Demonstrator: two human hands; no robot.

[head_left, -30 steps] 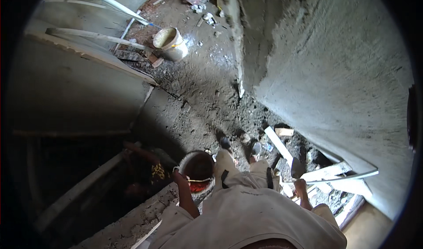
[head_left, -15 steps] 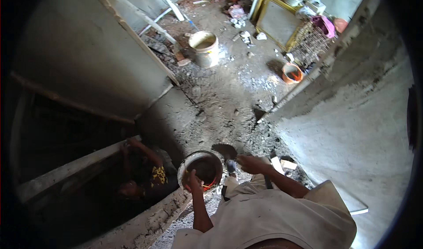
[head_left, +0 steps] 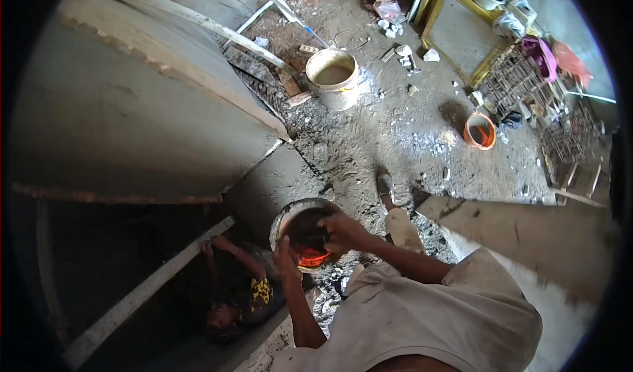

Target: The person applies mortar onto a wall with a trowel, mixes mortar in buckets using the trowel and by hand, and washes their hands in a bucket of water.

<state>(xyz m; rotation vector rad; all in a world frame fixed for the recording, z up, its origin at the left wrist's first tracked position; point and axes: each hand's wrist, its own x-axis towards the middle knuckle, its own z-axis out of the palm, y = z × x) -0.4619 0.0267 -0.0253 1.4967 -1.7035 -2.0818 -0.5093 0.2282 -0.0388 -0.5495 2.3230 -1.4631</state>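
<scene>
A round, mortar-crusted bucket (head_left: pixel 290 212) is in front of me, its lower inner wall showing bright red-orange and its inside dark. My left hand (head_left: pixel 286 258) is closed on its near left rim. My right hand (head_left: pixel 344 232) is at the bucket's right side, fingers curled in over the opening. Whatever that hand holds cannot be made out against the dark inside. My shoe (head_left: pixel 386 189) stands on the gritty floor beyond the bucket.
Lower down at the left, another person (head_left: pixel 254 296) grips a pale beam (head_left: pixel 148 289). A big white bucket (head_left: pixel 331 102) and a small orange bucket (head_left: pixel 469 135) stand ahead on the rubble-strewn floor. Beyond are a yellow-framed panel (head_left: pixel 465 29) and a wire rack (head_left: pixel 514 79). Grey wall flanks my left.
My right hand has come left, from beside the bucket to over its opening. My left hand stays at the rim. The view has shifted, showing more of the floor at the right.
</scene>
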